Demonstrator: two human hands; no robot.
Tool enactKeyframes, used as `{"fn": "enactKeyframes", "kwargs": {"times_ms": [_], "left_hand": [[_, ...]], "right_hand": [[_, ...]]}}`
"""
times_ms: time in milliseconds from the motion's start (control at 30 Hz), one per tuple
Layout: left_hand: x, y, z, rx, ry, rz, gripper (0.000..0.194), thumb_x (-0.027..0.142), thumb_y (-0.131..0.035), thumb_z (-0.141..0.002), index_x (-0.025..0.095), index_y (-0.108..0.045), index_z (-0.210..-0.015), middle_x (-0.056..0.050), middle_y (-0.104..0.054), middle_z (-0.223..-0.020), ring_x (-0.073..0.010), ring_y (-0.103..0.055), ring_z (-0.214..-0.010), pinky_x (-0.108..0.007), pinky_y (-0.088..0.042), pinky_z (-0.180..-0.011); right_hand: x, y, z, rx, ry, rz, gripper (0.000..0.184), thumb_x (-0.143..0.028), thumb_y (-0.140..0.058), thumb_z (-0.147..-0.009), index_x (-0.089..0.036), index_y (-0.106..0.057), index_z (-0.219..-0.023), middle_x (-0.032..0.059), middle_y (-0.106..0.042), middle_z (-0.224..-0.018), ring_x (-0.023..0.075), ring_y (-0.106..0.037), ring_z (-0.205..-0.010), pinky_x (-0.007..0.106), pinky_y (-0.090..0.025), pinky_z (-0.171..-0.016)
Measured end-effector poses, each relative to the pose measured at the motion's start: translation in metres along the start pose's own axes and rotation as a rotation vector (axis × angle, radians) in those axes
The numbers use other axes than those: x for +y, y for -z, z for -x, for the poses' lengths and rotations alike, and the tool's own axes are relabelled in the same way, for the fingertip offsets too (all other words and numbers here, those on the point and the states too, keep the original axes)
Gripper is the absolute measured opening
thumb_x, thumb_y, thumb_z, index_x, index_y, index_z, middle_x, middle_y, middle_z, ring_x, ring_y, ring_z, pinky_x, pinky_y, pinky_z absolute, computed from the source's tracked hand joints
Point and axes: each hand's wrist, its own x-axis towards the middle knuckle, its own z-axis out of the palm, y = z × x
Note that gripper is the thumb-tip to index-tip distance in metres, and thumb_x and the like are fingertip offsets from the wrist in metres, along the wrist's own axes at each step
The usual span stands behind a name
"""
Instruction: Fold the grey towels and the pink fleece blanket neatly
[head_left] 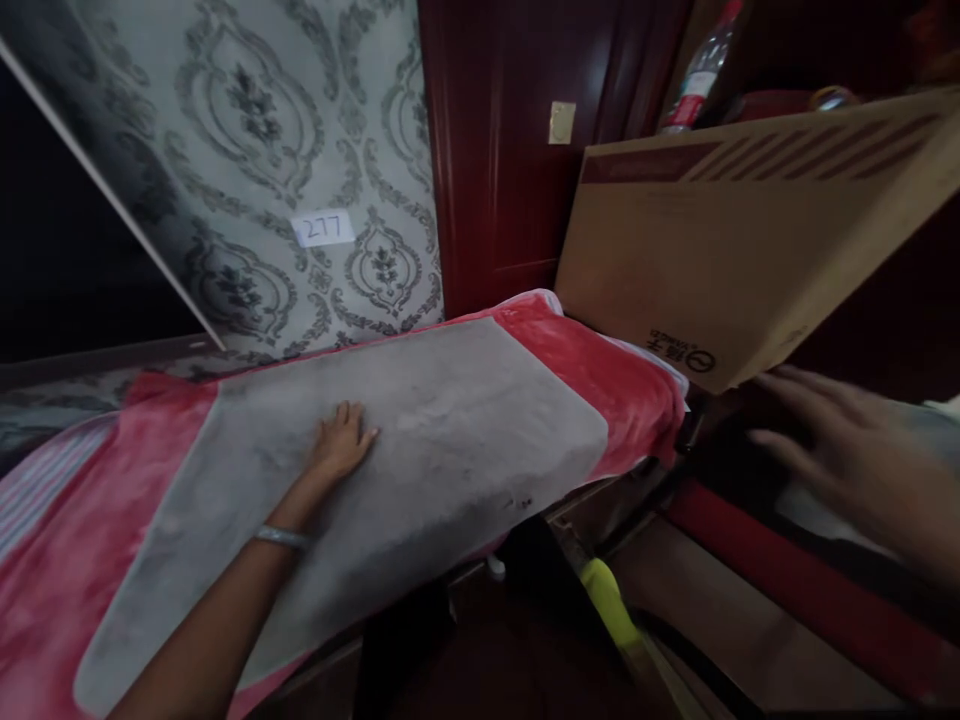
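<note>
The left hand (343, 445) is being rested palm down on the left half of a grey cloth (457, 430), its fingers being held open and slightly apart, with nothing being gripped. A band (281, 537) is being worn on the left wrist. The grey cloth is being seen in front of the patterned wall (251, 95), and at both its ends red plush fabric (637, 400) is being shown; whether the two are being joined as one piece cannot be told. The right hand (870, 450) is being held well apart from the left, near the lower corner of a cardboard box (675, 250). It is being blurred, but its thumb and fingers are being held apart; whether anything is being touched by it cannot be told. A paper marked 277 (322, 228) is being displayed on the wall
</note>
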Motion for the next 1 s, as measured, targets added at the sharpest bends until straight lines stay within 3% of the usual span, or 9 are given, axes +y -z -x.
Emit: {"fn": "enactKeyframes", "kwargs": {"times_ms": [100,267,333,433,567,767,867,1000], "left_hand": [[-0.012,-0.010,0.020,-0.026,0.044,-0.040,0.068,0.049,-0.034,-0.101,0.016,-0.037,-0.160,-0.019,-0.032,-0.166,-0.0368,-0.029,-0.154,-0.058,-0.029,-0.121],[-0.005,-0.013,0.035,-0.064,0.063,-0.073,0.065,0.045,-0.035,-0.103,0.014,-0.038,-0.160,-0.021,-0.029,-0.167,-0.0370,-0.025,-0.156,-0.059,-0.025,-0.122],[-0.003,-0.012,0.037,-0.064,0.067,-0.071,0.064,0.045,-0.036,-0.103,0.015,-0.037,-0.160,-0.020,-0.029,-0.167,-0.0366,-0.025,-0.156,-0.058,-0.025,-0.122],[-0.004,-0.011,0.039,-0.070,0.074,-0.054,0.064,0.046,-0.036,-0.103,0.017,-0.037,-0.160,-0.018,-0.029,-0.168,-0.0353,-0.024,-0.156,-0.057,-0.023,-0.124],[-0.003,-0.013,0.044,-0.085,0.083,-0.028,0.063,0.048,-0.037,-0.104,0.020,-0.036,-0.161,-0.017,-0.028,-0.169,-0.0346,-0.022,-0.157,-0.058,-0.020,-0.125],[-0.003,-0.008,0.054,-0.056,0.125,0.015,0.064,0.054,-0.037,-0.102,0.025,-0.038,-0.160,-0.012,-0.031,-0.168,-0.0344,-0.025,-0.156,-0.058,-0.021,-0.125],[-0.029,0.000,0.064,-0.077,0.247,-0.013,0.066,0.056,-0.037,-0.101,0.026,-0.039,-0.160,-0.011,-0.032,-0.168,-0.0365,-0.025,-0.155,-0.059,-0.020,-0.124],[-0.086,0.015,0.099,-0.109,0.518,-0.075,0.068,0.054,-0.036,-0.102,0.021,-0.035,-0.161,-0.013,-0.027,-0.169,-0.0389,-0.020,-0.157,-0.062,-0.019,-0.123]], "right_hand": [[-0.064,-0.074,-0.049,-0.060,0.139,-0.106,0.058,-0.052,-0.044,-0.101,-0.023,-0.049,-0.150,0.0166,-0.055,-0.145,0.0366,-0.055,-0.131,0.058,-0.049,-0.109],[-0.159,-0.195,-0.112,-0.284,0.263,-0.293,0.060,-0.046,-0.048,-0.100,-0.022,-0.045,-0.155,0.0167,-0.044,-0.158,0.0325,-0.046,-0.143,0.054,-0.041,-0.116],[-0.188,-0.232,-0.127,-0.314,0.243,-0.310,0.062,-0.046,-0.047,-0.101,-0.024,-0.041,-0.158,0.0144,-0.039,-0.162,0.0323,-0.039,-0.148,0.054,-0.038,-0.118],[-0.219,-0.271,-0.131,-0.390,0.191,-0.260,0.061,-0.048,-0.042,-0.102,-0.024,-0.041,-0.158,0.0135,-0.033,-0.166,0.0347,-0.029,-0.153,0.058,-0.034,-0.119],[-0.227,-0.297,-0.116,-0.540,0.177,-0.188,0.061,-0.053,-0.032,-0.104,-0.028,-0.041,-0.159,0.0097,-0.034,-0.166,0.0334,-0.032,-0.152,0.061,-0.032,-0.118],[-0.215,-0.310,-0.107,-0.555,0.180,-0.167,0.064,-0.055,-0.029,-0.102,-0.030,-0.039,-0.160,0.0060,-0.031,-0.167,0.0314,-0.029,-0.154,0.059,-0.029,-0.121],[-0.216,-0.313,-0.107,-0.551,0.192,-0.179,0.065,-0.055,-0.028,-0.101,-0.029,-0.041,-0.159,0.0064,-0.033,-0.167,0.0317,-0.030,-0.153,0.059,-0.030,-0.120],[-0.211,-0.320,-0.107,-0.520,0.199,-0.246,0.065,-0.054,-0.029,-0.099,-0.027,-0.046,-0.155,0.0069,-0.040,-0.163,0.0315,-0.033,-0.152,0.059,-0.032,-0.119]]}}
